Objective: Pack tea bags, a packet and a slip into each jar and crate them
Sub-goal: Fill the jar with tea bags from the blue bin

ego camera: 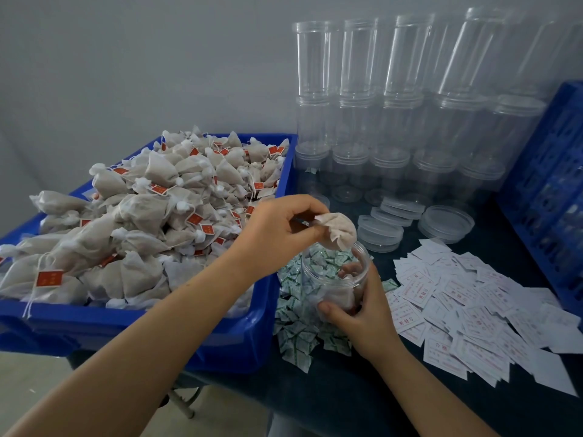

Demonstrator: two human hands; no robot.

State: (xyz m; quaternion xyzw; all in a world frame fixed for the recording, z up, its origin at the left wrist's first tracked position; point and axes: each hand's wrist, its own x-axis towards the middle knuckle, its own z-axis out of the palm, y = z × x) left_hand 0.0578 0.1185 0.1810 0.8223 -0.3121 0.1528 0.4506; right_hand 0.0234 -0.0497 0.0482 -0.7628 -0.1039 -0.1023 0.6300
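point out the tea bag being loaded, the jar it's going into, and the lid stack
tea bag (339, 230): head view, on the bulging body, held over the jar mouth.
jar (339, 283): head view, on the clear side wall.
lid stack (380, 233): head view, on the nearest lid's top.

Wall (126, 58): plain pale grey, unmarked, filled the view from 9 to 1 o'clock.
Counter (331, 389): dark top, ran from 6 to 3 o'clock.
Floor (38, 380): light beige, showed at 7 o'clock.
Counter leg (181, 403): grey metal, slanted under the near edge.
Light: soft, even, without hard shadows.
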